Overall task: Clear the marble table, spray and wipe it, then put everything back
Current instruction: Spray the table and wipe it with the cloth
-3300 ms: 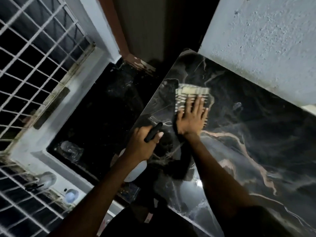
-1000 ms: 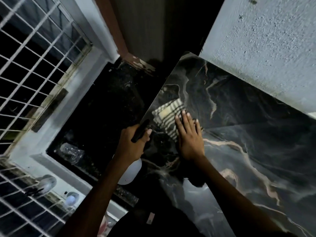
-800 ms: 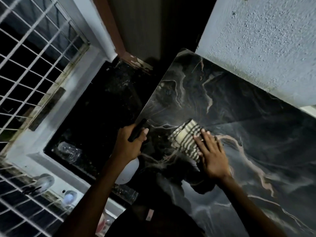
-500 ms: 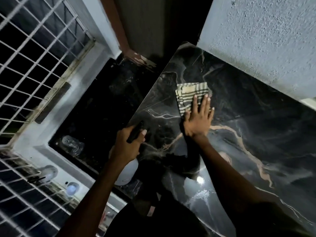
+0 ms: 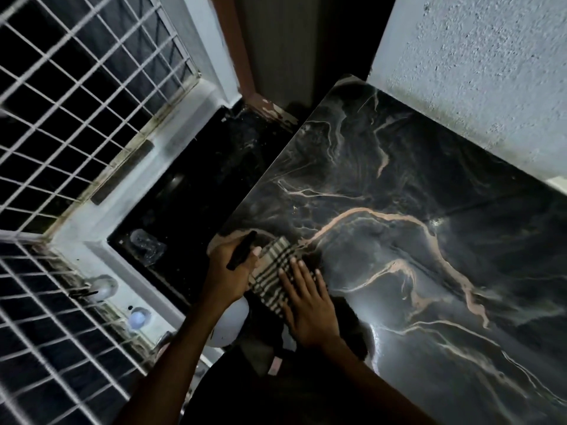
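The black marble table [image 5: 399,228] with pale veins fills the right of the view, its top bare and wet-shiny near me. A folded checked cloth [image 5: 277,276] lies at the table's near left corner. My right hand [image 5: 308,305] presses flat on the cloth with straight fingers. My left hand [image 5: 230,273] grips the black trigger head of a white spray bottle [image 5: 228,325], whose body hangs below my hand just off the table's edge, touching the cloth's left side.
A rough white wall [image 5: 478,72] borders the table's far side. A white window grille [image 5: 76,96] and sill run along the left. A dark lower surface [image 5: 196,191] beside the table holds a clear plastic bottle [image 5: 145,246]. Small objects sit on the sill [image 5: 104,286].
My right hand has dragged the cloth from the far middle of the table back to the near left corner, beside my left hand. The left hand still holds the spray bottle.
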A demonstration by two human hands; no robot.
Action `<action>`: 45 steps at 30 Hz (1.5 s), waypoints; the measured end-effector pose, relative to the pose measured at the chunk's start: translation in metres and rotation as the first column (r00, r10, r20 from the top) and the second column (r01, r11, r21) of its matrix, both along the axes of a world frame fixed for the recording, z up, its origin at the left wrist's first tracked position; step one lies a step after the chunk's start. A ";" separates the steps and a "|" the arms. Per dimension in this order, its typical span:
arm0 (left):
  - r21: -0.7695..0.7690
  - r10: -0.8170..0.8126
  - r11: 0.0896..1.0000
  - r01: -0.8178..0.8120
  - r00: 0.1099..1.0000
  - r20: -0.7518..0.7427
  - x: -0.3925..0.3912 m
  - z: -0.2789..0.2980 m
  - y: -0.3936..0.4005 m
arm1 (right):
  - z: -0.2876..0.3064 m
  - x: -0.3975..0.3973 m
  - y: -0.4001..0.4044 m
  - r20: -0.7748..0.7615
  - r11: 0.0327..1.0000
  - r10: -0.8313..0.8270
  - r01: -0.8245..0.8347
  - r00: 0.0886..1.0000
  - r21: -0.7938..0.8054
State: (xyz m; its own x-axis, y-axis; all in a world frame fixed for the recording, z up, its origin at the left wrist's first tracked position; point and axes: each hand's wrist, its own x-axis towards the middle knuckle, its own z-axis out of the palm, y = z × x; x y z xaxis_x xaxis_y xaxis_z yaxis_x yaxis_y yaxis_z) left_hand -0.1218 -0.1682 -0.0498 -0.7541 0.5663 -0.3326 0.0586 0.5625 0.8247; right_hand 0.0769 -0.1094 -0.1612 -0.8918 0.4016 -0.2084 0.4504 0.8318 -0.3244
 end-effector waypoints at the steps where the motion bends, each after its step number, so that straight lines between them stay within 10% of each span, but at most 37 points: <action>1: 0.006 -0.002 1.000 0.002 1.000 0.014 0.002 -0.002 -0.003 | 0.000 0.009 -0.001 0.003 1.000 0.004 -0.004 1.000 0.004; 15: -0.147 -0.108 0.982 0.114 0.993 0.053 0.028 -0.011 -0.058 | 0.002 -0.017 -0.048 0.125 0.988 -0.143 0.136 0.982 0.068; 26: -0.054 -0.255 0.964 0.260 0.963 0.083 0.065 -0.006 -0.110 | 0.011 0.120 -0.088 0.010 0.903 -0.422 0.419 0.907 0.091; 40: -0.023 -0.563 0.825 0.565 0.824 0.069 0.153 -0.012 -0.093 | 0.054 0.204 -0.131 -0.027 0.204 -0.978 0.926 0.206 -0.319; 43: -0.025 -0.601 0.798 0.602 0.798 0.047 0.178 -0.005 -0.085 | 0.071 0.220 -0.120 0.118 -0.218 -0.974 0.673 -0.192 -0.707; 45: -0.028 -0.618 0.785 0.618 0.786 0.034 0.197 0.002 -0.078 | 0.079 0.240 -0.114 0.279 -0.388 -0.913 0.424 -0.297 -0.818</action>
State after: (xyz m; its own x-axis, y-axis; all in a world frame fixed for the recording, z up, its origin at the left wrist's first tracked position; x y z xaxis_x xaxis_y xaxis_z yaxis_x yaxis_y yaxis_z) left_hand 0.0750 -0.2465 -0.0475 -0.2392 0.8961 -0.3739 0.3860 0.4411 0.8102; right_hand 0.3169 -0.2230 -0.0827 0.2571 0.6844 -0.6823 -0.0582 -0.6937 -0.7179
